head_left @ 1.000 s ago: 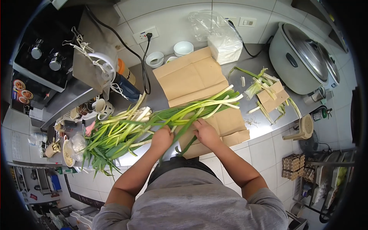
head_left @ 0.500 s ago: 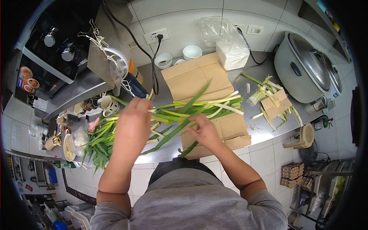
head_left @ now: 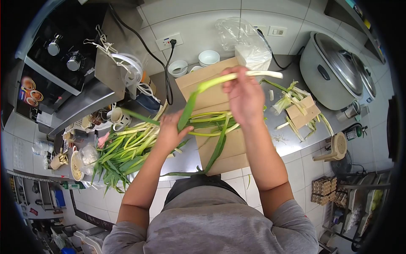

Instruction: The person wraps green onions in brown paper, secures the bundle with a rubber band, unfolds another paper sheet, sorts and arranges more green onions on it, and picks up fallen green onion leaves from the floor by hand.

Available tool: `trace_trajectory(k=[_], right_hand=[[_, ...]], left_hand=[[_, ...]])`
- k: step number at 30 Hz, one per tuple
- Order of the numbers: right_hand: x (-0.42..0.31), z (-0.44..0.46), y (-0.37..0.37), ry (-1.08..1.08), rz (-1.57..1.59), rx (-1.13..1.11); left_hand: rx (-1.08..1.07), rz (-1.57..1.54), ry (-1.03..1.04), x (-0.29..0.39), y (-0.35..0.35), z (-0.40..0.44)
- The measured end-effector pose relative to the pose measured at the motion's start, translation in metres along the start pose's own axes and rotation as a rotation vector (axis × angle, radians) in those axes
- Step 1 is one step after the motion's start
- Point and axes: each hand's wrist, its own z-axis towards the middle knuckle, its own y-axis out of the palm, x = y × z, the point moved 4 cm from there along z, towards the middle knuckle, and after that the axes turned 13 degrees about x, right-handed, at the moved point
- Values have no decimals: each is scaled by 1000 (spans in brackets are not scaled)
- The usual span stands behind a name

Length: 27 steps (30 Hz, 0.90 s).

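The right hand [head_left: 246,100] holds one green onion [head_left: 206,84].

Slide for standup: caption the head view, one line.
Right hand holds a green onion near its white end, left hand by its leaves, over a metal counter.

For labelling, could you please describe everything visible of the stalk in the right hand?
The stalk is slender, white at one end, pale green midway, darker and leafy at the other. The right hand grips it near the white end, above the counter; the green end bends down towards the left hand, contact unclear.
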Motion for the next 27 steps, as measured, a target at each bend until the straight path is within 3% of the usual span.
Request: trace_trajectory(k=[5,7,9,10,14,16,17,18,21,22,24,25,26,27], right_hand=[[-9,-2,-84,82,-33,226],[10,-5,-145,152,-98,323],[21,-16,-202,238,-416,666],[19,-15,-204,238,-420,671],[9,-9,-198,214,-548,641],[13,-8,-200,616,-1576,378],[18,-14,-197,461,-1888,181],[26,-27,-184,238,-1918,67],[68,-71,-149,-339,-1863,-359],[76,-74,-149,-331,-1864,-365],[95,-73,-143,-394,-1976,-717],[98,-66,-148,-317,-1890,-774],[95,-59,-147,-327,-1887,-781],[87,-51,-148,-309,-1722,-598]], left_hand=[[-202,4,-190,-53,36,-33],[32,-27,-217,-47,13,-29],[61,-94,-295,-41,-10,-18],[89,-154,-365,-39,-22,-8],[-3,-2,-307,-17,-38,15],[140,360,-111,-8,-25,16],[127,342,-73,-4,-15,12],[135,341,-65,4,-9,10],[-133,-15,95,28,39,-8],[-210,-59,137,23,68,-12],[-255,-18,152,8,117,-17],[-303,23,171,2,131,-13],[-294,28,169,-1,133,-7],[-359,27,102,-6,138,-7]])
